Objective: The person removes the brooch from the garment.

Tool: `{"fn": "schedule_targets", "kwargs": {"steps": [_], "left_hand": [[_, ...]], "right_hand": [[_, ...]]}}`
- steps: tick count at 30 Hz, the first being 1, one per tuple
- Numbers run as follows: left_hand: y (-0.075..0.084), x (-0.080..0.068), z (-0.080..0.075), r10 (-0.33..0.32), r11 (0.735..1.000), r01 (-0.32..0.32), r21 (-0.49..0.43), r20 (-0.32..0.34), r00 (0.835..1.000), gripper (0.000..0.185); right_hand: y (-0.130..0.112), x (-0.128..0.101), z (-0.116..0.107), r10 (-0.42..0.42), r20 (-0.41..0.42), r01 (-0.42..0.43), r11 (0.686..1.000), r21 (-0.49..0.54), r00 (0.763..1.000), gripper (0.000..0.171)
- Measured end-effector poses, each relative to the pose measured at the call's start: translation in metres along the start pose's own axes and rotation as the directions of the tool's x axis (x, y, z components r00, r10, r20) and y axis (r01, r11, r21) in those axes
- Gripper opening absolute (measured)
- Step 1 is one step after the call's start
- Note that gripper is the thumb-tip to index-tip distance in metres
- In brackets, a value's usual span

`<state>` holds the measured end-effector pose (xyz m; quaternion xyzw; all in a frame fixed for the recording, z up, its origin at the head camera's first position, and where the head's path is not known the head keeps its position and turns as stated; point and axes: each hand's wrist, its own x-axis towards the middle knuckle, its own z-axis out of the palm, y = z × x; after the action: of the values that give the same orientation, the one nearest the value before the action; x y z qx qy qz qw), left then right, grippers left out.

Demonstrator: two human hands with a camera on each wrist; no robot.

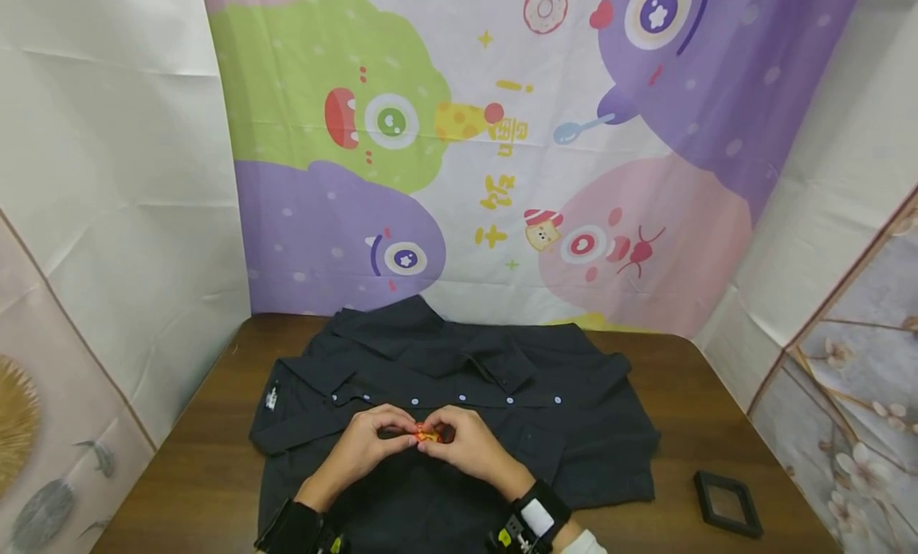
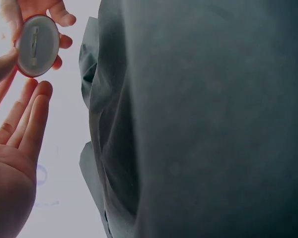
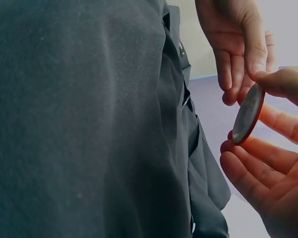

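Observation:
A small round pin badge (image 1: 428, 434), red and yellow on its front, is held between both hands above a dark button-up shirt (image 1: 588, 450). Its silvery back (image 2: 42, 42) carries a bar pin that looks closed, seen from the left wrist. My right hand (image 1: 473, 446) grips the badge with the thumb on one side and the fingers round the other. My left hand (image 1: 362, 446) pinches the rim between thumb and fingertips, its fingers nearly straight. The shirt lies spread on the table, with a row of pale buttons (image 1: 462, 398) beyond the hands.
A black square frame (image 1: 727, 503) lies on the brown wooden table (image 1: 681, 410) at the right. Behind the table hangs a cartoon-printed cloth (image 1: 488, 283), with pale sheets on both sides. Both wrists wear black straps (image 1: 541, 510).

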<state>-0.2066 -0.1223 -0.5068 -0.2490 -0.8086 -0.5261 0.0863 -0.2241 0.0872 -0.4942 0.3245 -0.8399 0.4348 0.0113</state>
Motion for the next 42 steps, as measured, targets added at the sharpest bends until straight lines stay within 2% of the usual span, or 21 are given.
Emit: {"fn": "schedule_targets", "kwargs": {"steps": [5,9,13,23,32,37,42], "left_hand": [[0.002,0.0,0.0,-0.005,1.0,0.005,0.001,-0.001,1.0,0.011],[0.001,0.0,0.001,-0.004,1.0,0.004,0.015,-0.007,1.0,0.011],[0.0,-0.002,0.002,0.006,0.999,-0.005,0.04,-0.009,1.0,0.011],[0.005,-0.003,0.001,0.014,0.993,-0.014,0.119,0.0,1.0,0.012],[0.003,0.009,-0.001,0.09,0.975,-0.085,0.205,-0.013,0.996,0.012],[0.005,0.01,-0.001,0.066,0.977,-0.063,0.203,-0.008,0.998,0.013],[0.005,-0.001,0.001,0.046,0.975,-0.044,0.219,-0.007,0.999,0.013]], "right_hand": [[-0.004,-0.001,-0.001,-0.031,-0.024,0.029,0.997,-0.077,0.999,0.016],[-0.007,-0.002,-0.001,-0.063,-0.046,0.054,0.982,-0.179,0.997,0.017],[-0.01,-0.004,-0.001,-0.062,-0.04,0.051,0.97,-0.236,0.997,0.018],[-0.015,-0.007,-0.002,-0.074,-0.046,0.058,0.957,-0.285,0.996,0.018],[-0.013,0.001,-0.007,-0.13,-0.067,0.099,0.934,-0.343,0.989,0.019],[-0.012,0.002,-0.007,-0.139,-0.073,0.105,0.929,-0.355,0.988,0.02],[-0.012,-0.006,0.0,-0.137,-0.077,0.102,0.932,-0.347,0.988,0.021]]}}
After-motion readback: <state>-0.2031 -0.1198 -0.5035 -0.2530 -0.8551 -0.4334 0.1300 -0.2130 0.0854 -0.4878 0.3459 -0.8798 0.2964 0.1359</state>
